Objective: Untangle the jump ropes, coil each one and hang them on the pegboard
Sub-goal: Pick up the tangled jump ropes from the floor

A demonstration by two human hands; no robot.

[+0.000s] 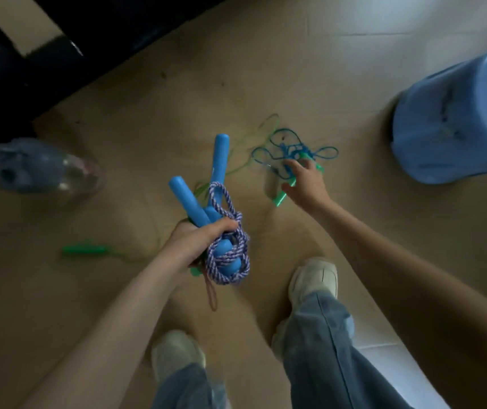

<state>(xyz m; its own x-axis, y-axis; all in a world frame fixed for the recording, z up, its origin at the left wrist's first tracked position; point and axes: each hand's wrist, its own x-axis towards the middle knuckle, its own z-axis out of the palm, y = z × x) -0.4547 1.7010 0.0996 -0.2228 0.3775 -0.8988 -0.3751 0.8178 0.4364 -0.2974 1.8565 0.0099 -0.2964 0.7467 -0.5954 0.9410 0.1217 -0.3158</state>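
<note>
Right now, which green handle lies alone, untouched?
The green handle left of the left hand; the other is under the right hand.
</note>
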